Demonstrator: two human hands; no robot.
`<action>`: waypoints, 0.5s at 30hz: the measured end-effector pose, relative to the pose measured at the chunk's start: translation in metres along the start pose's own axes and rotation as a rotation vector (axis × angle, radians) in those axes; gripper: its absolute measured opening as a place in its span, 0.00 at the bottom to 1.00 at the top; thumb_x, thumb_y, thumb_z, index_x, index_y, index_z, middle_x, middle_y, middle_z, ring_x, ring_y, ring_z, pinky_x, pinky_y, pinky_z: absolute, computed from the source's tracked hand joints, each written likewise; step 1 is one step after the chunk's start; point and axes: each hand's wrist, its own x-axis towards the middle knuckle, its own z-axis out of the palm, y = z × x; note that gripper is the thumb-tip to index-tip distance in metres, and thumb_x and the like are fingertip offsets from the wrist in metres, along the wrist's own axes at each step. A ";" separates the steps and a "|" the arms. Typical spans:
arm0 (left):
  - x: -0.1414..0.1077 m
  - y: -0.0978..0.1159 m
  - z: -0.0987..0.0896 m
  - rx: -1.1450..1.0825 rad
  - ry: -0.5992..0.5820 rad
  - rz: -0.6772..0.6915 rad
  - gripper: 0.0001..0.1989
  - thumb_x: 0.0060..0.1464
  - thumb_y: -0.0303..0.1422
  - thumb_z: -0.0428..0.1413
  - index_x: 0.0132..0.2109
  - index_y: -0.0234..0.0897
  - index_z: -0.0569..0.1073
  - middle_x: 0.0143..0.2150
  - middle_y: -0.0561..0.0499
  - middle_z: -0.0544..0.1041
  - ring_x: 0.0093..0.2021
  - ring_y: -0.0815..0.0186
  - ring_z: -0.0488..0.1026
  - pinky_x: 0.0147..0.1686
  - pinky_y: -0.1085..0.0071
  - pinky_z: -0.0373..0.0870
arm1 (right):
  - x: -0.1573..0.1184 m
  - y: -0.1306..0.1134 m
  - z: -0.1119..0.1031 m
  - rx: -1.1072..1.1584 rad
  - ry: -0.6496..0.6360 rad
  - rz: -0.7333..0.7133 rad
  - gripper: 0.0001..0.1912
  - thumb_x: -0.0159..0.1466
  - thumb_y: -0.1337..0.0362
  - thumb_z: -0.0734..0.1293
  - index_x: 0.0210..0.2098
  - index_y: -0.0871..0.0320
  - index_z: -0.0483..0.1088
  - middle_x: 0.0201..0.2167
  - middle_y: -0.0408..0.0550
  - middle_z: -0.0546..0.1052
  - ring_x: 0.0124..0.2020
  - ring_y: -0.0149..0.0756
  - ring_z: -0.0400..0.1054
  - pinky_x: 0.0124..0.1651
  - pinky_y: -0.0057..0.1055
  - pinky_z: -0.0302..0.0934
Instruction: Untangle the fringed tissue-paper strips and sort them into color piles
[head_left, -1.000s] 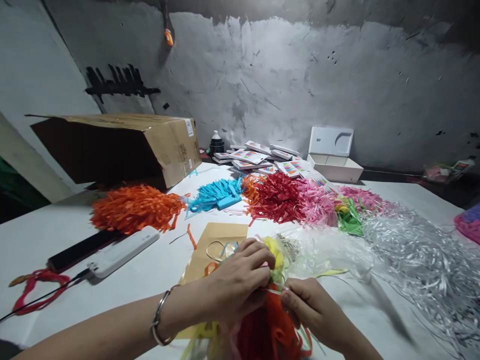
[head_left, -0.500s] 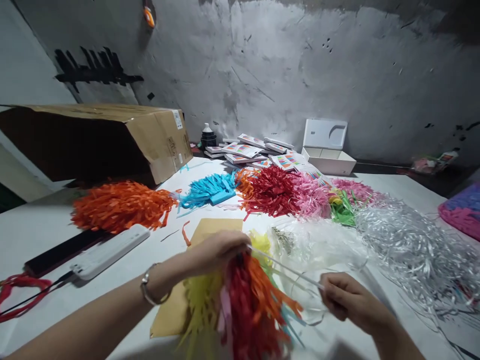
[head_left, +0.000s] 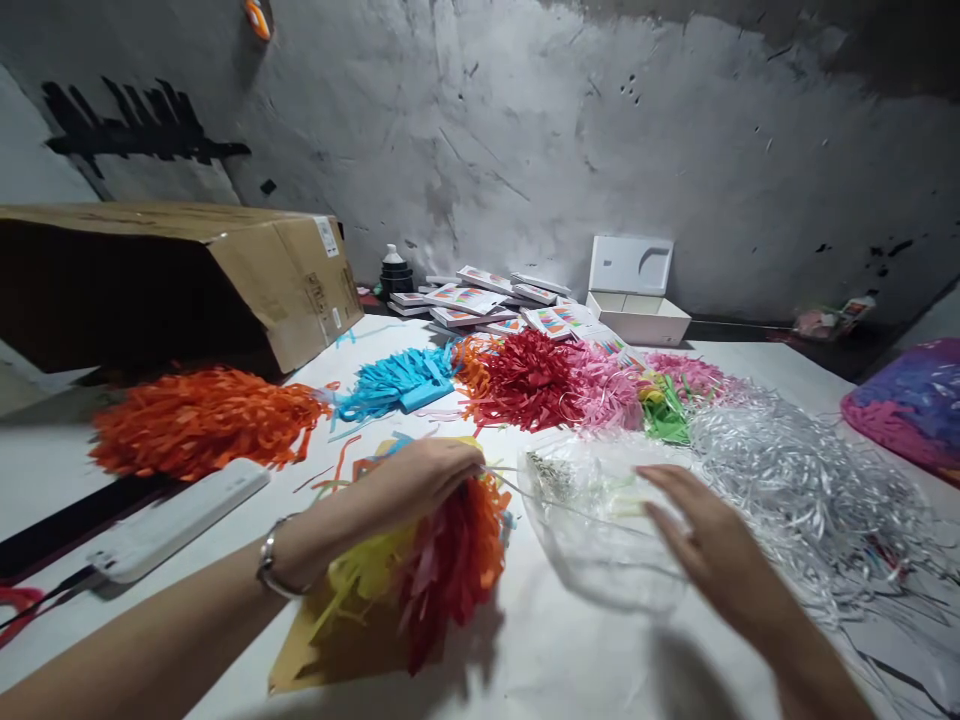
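My left hand (head_left: 442, 475), with a silver bracelet at the wrist, pinches the top of a bundle of tissue strips (head_left: 454, 570) in red, orange and yellow. The strips hang over a yellow-brown sheet (head_left: 315, 655) on the white table. From the pinched top a thin pale string (head_left: 517, 485) runs right, across a clear plastic bag (head_left: 577, 560). Over the bag's right side is my right hand (head_left: 686, 510), its thumb and fingers apart. No object shows between them.
Orange (head_left: 202, 420), blue (head_left: 394, 380), red (head_left: 529, 380) and silver (head_left: 802, 490) strip piles line the table. Behind are a cardboard box (head_left: 300, 290), flat packs (head_left: 465, 298) and an open white box (head_left: 637, 315). A white power strip (head_left: 180, 520) lies at left.
My right hand has let go of the string and opened, and the string now hangs slack. The strip bundle has swung left and up with my left hand. The view has shifted slightly right.
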 end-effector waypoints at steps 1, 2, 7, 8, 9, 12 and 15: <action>0.004 0.011 0.005 0.025 -0.028 0.022 0.14 0.64 0.26 0.46 0.33 0.37 0.73 0.29 0.50 0.75 0.28 0.65 0.68 0.30 0.73 0.62 | 0.013 -0.032 0.013 0.150 -0.030 -0.098 0.23 0.70 0.58 0.59 0.62 0.57 0.66 0.59 0.59 0.72 0.60 0.47 0.66 0.61 0.45 0.61; 0.007 0.021 0.010 0.046 -0.052 0.032 0.15 0.65 0.26 0.45 0.33 0.37 0.73 0.28 0.51 0.74 0.27 0.65 0.68 0.29 0.72 0.61 | 0.024 -0.061 0.026 0.270 -0.046 -0.173 0.25 0.70 0.58 0.61 0.64 0.59 0.64 0.61 0.60 0.71 0.62 0.48 0.65 0.61 0.46 0.61; 0.005 0.035 0.022 0.070 -0.065 0.043 0.14 0.69 0.29 0.45 0.38 0.37 0.74 0.32 0.51 0.76 0.29 0.65 0.70 0.30 0.72 0.62 | 0.052 -0.122 0.059 0.518 -0.166 -0.223 0.14 0.72 0.66 0.56 0.42 0.57 0.73 0.37 0.50 0.80 0.37 0.40 0.73 0.41 0.34 0.65; 0.001 0.031 0.022 0.049 -0.057 0.036 0.13 0.69 0.31 0.46 0.39 0.36 0.74 0.32 0.50 0.77 0.30 0.65 0.71 0.30 0.72 0.63 | 0.052 -0.121 0.059 0.527 -0.170 -0.228 0.15 0.73 0.65 0.56 0.38 0.57 0.73 0.33 0.48 0.79 0.34 0.38 0.72 0.38 0.32 0.63; -0.002 0.027 0.022 0.018 -0.049 0.035 0.12 0.69 0.32 0.48 0.39 0.36 0.74 0.33 0.49 0.78 0.31 0.65 0.72 0.31 0.72 0.64 | 0.052 -0.118 0.059 0.539 -0.172 -0.234 0.15 0.73 0.64 0.56 0.36 0.57 0.72 0.32 0.47 0.78 0.32 0.37 0.71 0.36 0.31 0.62; -0.012 0.017 0.020 -0.098 -0.027 0.049 0.08 0.66 0.33 0.52 0.41 0.36 0.74 0.36 0.47 0.79 0.36 0.63 0.74 0.36 0.71 0.67 | 0.047 -0.108 0.057 0.583 -0.178 -0.243 0.17 0.74 0.62 0.56 0.32 0.57 0.71 0.28 0.45 0.76 0.29 0.34 0.69 0.34 0.28 0.58; -0.015 0.020 0.019 -0.167 0.009 0.072 0.07 0.66 0.31 0.52 0.41 0.35 0.74 0.35 0.47 0.78 0.36 0.63 0.74 0.36 0.71 0.67 | 0.041 -0.107 0.059 0.652 -0.165 -0.167 0.14 0.71 0.56 0.61 0.34 0.57 0.71 0.23 0.41 0.71 0.24 0.31 0.64 0.30 0.27 0.54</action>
